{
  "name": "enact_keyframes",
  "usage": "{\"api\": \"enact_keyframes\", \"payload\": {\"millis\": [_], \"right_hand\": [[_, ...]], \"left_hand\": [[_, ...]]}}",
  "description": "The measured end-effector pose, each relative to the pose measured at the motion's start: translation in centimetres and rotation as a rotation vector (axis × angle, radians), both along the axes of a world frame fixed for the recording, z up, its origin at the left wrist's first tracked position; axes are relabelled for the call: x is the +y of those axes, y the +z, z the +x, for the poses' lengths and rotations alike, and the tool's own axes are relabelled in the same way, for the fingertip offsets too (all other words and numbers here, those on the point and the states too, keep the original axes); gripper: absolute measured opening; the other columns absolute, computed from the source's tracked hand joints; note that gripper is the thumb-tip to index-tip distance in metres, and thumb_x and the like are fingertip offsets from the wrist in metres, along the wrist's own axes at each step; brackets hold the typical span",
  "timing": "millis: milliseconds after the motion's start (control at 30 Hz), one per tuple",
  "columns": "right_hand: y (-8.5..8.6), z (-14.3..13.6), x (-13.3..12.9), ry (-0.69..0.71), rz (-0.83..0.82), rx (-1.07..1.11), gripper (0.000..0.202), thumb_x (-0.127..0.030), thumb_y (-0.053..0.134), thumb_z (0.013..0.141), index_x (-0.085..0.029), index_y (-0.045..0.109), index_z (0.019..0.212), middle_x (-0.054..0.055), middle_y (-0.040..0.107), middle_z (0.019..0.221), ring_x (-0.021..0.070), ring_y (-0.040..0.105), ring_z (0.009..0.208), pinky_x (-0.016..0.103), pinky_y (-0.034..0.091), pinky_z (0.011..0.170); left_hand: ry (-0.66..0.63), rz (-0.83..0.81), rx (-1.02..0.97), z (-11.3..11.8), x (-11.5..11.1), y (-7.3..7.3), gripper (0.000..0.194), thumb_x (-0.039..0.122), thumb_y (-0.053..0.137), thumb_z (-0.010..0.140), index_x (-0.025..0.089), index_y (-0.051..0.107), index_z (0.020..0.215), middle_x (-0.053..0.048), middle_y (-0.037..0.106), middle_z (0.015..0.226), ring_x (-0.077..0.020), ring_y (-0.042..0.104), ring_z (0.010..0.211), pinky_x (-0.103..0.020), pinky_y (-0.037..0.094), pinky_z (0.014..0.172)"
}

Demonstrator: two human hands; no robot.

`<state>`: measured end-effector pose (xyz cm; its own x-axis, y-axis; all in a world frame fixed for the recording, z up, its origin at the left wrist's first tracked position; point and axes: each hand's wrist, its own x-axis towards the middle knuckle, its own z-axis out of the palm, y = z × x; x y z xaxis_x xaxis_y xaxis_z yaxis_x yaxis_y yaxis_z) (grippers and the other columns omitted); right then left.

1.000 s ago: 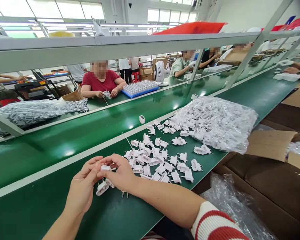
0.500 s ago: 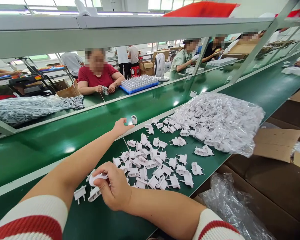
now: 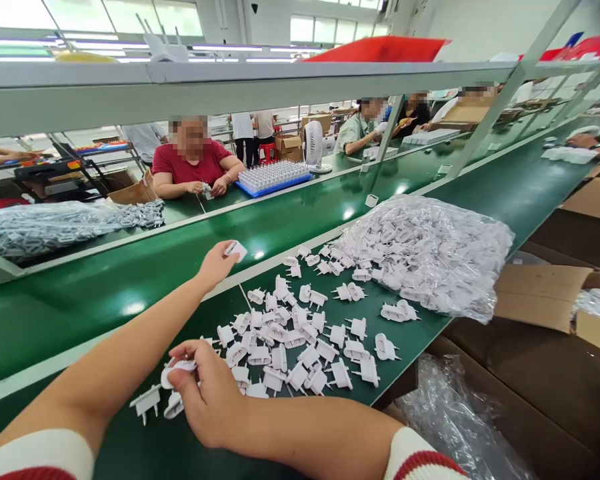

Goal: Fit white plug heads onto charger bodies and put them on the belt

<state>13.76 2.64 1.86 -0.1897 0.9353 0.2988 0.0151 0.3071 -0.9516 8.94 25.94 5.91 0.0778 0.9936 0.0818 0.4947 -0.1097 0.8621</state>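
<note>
My left hand (image 3: pixel 217 264) reaches over the green belt, its fingers closed on a small white plastic housing (image 3: pixel 236 251). Nearer to me, my right hand (image 3: pixel 213 393) pinches a white plug piece (image 3: pixel 179 373) between thumb and fingers. Two more white plug pieces lie on the green table by that hand, one of them with its pins (image 3: pixel 146 402) pointing down. Many loose white plug pieces (image 3: pixel 293 339) are spread to the right of my hands, several with two pins showing.
A clear bag of white pieces (image 3: pixel 430 250) lies on the table (image 3: pixel 410 347) at the right. Cardboard boxes (image 3: pixel 540 293) stand beyond its edge. Across the belt (image 3: pixel 170 267), a person in red (image 3: pixel 193 163) handles a small part beside a blue tray (image 3: pixel 275 187). A shelf beam (image 3: pixel 260 87) crosses above.
My left hand has closed on the white housing that lay on the belt. The view has shifted, tilting up slightly. My right hand still holds its plug piece.
</note>
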Motion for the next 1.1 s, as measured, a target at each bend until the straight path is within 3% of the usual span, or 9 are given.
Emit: {"api": "enact_keyframes", "payload": {"millis": [100, 200, 300, 367, 467, 600, 733, 900, 1100], "right_hand": [[0.2, 0.1, -0.1, 0.117, -0.154, 0.044, 0.035, -0.046, 0.073, 0.091, -0.023, 0.071, 0.117, 0.004, 0.077, 0.101, 0.0185, 0.07, 0.082, 0.033, 0.057, 0.078], [1.0, 0.7, 0.3, 0.093, -0.124, 0.13, 0.031, -0.049, 0.08, 0.084, -0.022, 0.075, 0.097, 0.004, 0.078, 0.097, 0.0185, 0.071, 0.087, 0.032, 0.058, 0.079], [2.1, 1.0, 1.3, -0.014, -0.202, 0.205, 0.035, -0.054, 0.076, 0.087, -0.022, 0.075, 0.1, 0.003, 0.078, 0.103, 0.0115, 0.065, 0.066, 0.027, 0.055, 0.063], [2.6, 1.1, 1.8, -0.079, -0.219, 0.233, 0.041, -0.058, 0.079, 0.083, -0.02, 0.074, 0.096, 0.001, 0.076, 0.091, 0.0092, 0.061, 0.059, 0.025, 0.051, 0.057], [2.6, 1.1, 1.5, -0.093, -0.176, 0.233, 0.044, -0.061, 0.081, 0.081, -0.02, 0.072, 0.093, 0.002, 0.076, 0.092, 0.0084, 0.062, 0.058, 0.023, 0.047, 0.052], [1.9, 0.7, 0.4, -0.049, -0.134, 0.14, 0.044, -0.062, 0.081, 0.082, -0.02, 0.072, 0.092, 0.006, 0.078, 0.108, 0.0101, 0.069, 0.062, 0.023, 0.048, 0.051], [1.6, 0.2, 0.0, 0.071, -0.266, 0.158, 0.051, -0.066, 0.086, 0.075, -0.02, 0.076, 0.096, 0.005, 0.078, 0.103, 0.0175, 0.079, 0.077, 0.028, 0.061, 0.065], [2.3, 0.3, -0.1, 0.268, -0.531, 0.286, 0.049, -0.06, 0.096, 0.066, -0.022, 0.072, 0.087, 0.0, 0.077, 0.093, 0.0227, 0.081, 0.1, 0.031, 0.065, 0.088], [1.8, 0.9, -0.6, 0.26, -0.381, 0.119, 0.036, -0.054, 0.09, 0.078, -0.025, 0.078, 0.096, 0.001, 0.078, 0.104, 0.0158, 0.075, 0.093, 0.026, 0.06, 0.075]], "left_hand": [[0.078, 0.028, -0.14, -6.4, -5.4, 1.8, 0.064, 0.034, 0.08, 0.081, 0.018, 0.061, 0.139, -0.009, 0.074, 0.131, -0.022, 0.071, 0.109, -0.038, 0.056, 0.103], [0.191, 0.112, -0.305, -13.5, -11.8, 2.7, 0.073, 0.036, 0.092, 0.065, 0.017, 0.066, 0.131, -0.008, 0.076, 0.123, -0.0218, 0.072, 0.105, -0.036, 0.057, 0.099], [0.363, 0.127, -0.401, -19.0, -18.6, 1.6, 0.07, 0.039, 0.097, 0.058, 0.016, 0.069, 0.119, -0.007, 0.077, 0.112, -0.0214, 0.071, 0.102, -0.036, 0.056, 0.099], [0.46, 0.049, -0.47, -20.5, -22.7, -0.2, 0.069, 0.043, 0.098, 0.056, 0.017, 0.069, 0.113, -0.006, 0.076, 0.108, -0.0211, 0.07, 0.099, -0.038, 0.055, 0.1], [0.507, -0.062, -0.571, -19.6, -26.7, -3.4, 0.067, 0.047, 0.096, 0.06, 0.018, 0.065, 0.112, -0.006, 0.075, 0.109, -0.0221, 0.071, 0.102, -0.042, 0.054, 0.104], [0.42, -0.112, -0.586, -15.6, -28.1, -6.0, 0.056, 0.047, 0.085, 0.076, 0.019, 0.064, 0.118, -0.009, 0.075, 0.113, -0.0228, 0.072, 0.102, -0.043, 0.057, 0.1], [0.307, -0.101, -0.537, -14.1, -28.5, -5.7, 0.049, 0.038, 0.084, 0.079, 0.02, 0.065, 0.12, -0.007, 0.075, 0.113, -0.0218, 0.07, 0.102, -0.042, 0.054, 0.103], [0.18, -0.069, -0.32, -16.1, -31.6, -5.3, 0.05, 0.042, 0.082, 0.083, 0.024, 0.06, 0.125, -0.004, 0.074, 0.112, -0.0213, 0.069, 0.098, -0.04, 0.054, 0.096], [0.038, -0.024, -0.118, -16.2, -33.8, -5.6, 0.036, 0.047, 0.082, 0.083, 0.025, 0.071, 0.111, -0.004, 0.077, 0.109, -0.0225, 0.071, 0.097, -0.036, 0.057, 0.095]]}}
